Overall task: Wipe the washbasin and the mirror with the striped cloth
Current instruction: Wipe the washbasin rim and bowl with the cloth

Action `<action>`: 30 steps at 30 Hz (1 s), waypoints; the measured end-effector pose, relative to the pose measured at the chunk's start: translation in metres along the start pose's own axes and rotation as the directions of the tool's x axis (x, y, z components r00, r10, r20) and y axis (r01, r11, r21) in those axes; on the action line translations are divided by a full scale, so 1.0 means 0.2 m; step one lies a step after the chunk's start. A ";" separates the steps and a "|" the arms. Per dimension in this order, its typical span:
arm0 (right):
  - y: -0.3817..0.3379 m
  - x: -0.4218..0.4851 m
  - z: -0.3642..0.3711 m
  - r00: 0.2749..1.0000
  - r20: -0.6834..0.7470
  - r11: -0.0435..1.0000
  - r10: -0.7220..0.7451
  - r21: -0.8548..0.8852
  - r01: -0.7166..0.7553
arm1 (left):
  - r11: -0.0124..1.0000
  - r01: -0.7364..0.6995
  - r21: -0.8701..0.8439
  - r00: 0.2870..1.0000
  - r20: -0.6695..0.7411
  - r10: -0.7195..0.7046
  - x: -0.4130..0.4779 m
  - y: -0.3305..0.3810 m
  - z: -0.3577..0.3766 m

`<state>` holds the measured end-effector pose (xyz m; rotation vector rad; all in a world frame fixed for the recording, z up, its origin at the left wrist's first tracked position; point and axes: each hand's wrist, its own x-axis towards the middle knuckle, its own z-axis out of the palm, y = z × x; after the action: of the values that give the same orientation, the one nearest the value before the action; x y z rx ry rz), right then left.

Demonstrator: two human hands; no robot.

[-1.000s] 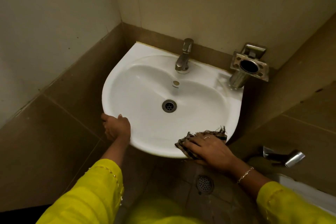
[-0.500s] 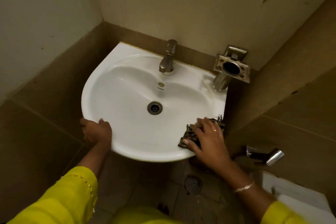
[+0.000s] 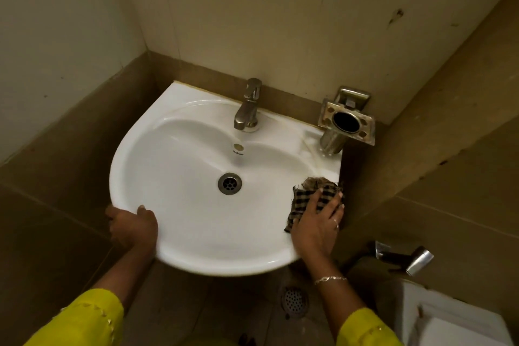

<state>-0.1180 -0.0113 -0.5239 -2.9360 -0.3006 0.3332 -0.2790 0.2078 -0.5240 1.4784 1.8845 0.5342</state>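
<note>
Right grip [image 3: 314, 226] lies flat, fingers spread, pressing the cloth [image 3: 310, 194] onto the right rim of the basin [image 3: 179, 166]. Left grip [image 3: 132, 229] clasps the front-left rim, thumb on top. Drain [image 3: 229, 183] sits between the grips, tap [image 3: 248, 109] beyond it.

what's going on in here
A person in yellow sleeves is wiping the washbasin. The right hand presses the striped cloth flat on the right rim. The left hand grips the front left rim, thumb on top. No water runs from the tap, and no mirror is in view.
</note>
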 end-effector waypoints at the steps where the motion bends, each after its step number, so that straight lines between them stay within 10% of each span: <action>1: 0.00 0.05 -0.02 1.000 0.012 1.000 -0.011 -0.011 0.011 | 1.000 0.002 0.005 1.000 -0.001 -0.002 0.00 0.00 0.00; 18: -0.14 0.56 -0.09 0.993 -0.086 0.987 -0.079 -0.145 0.066 | 1.000 0.013 0.003 1.000 0.008 -0.013 0.00 -0.01 0.00; 30: -0.50 0.75 -0.08 0.993 -0.094 0.985 0.067 0.167 -0.051 | 0.999 0.039 -0.010 0.999 -0.006 -0.039 0.02 -0.01 0.02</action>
<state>0.0104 0.1147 -0.5193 -2.7915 -0.1644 0.2077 -0.2782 0.2106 -0.5287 1.4321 1.9084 0.5296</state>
